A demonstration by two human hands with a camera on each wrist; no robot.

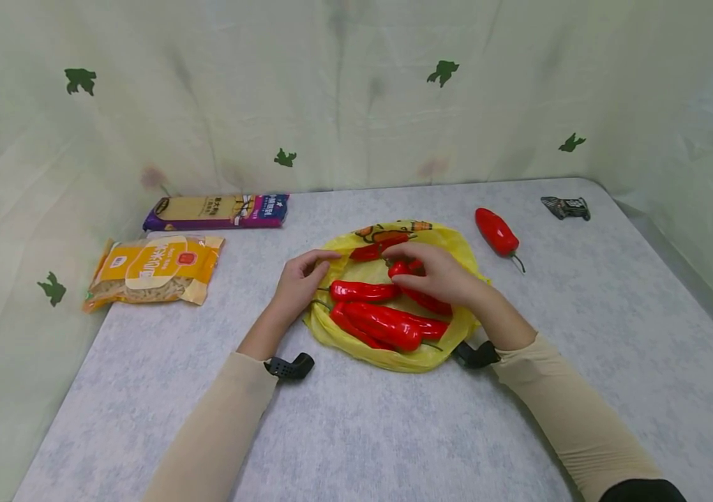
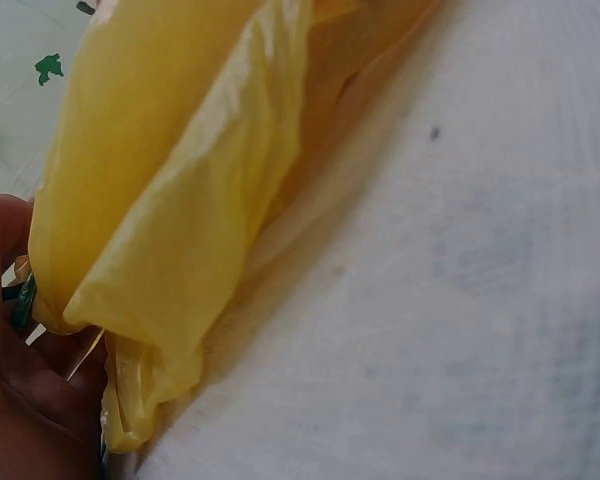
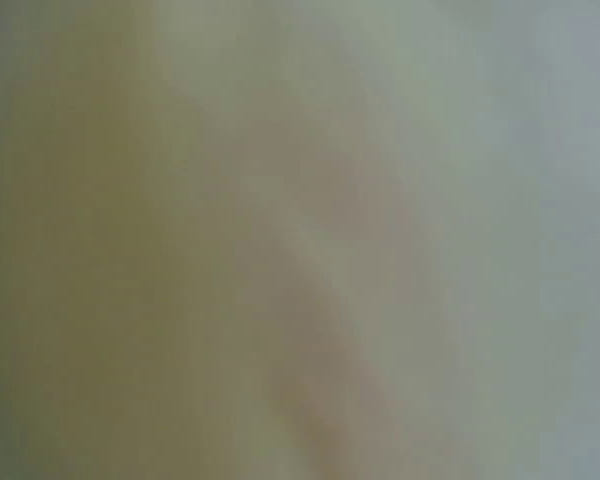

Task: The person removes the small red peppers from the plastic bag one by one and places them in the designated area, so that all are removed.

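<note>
A yellow plastic bag (image 1: 388,360) lies spread open on the table, with several long red peppers (image 1: 388,324) on it, green stems attached. My left hand (image 1: 298,282) holds the bag's left edge; in the left wrist view the folded yellow edge comes between its fingers and thumb. Over the upper right of the bag, my right hand (image 1: 441,275) grips a red pepper (image 1: 398,269) between thumb and fingers, partly hiding it. Another red pepper (image 1: 497,232) lies outside the bag to the right. The right wrist view is too blurred to read.
At the back left lie a purple-and-tan packet (image 1: 218,213) and an orange bag of snacks (image 1: 154,270). A small dark object (image 1: 566,208) sits near the back right corner. A pale curtain (image 1: 356,104) with green shapes hangs behind the table (image 1: 356,425).
</note>
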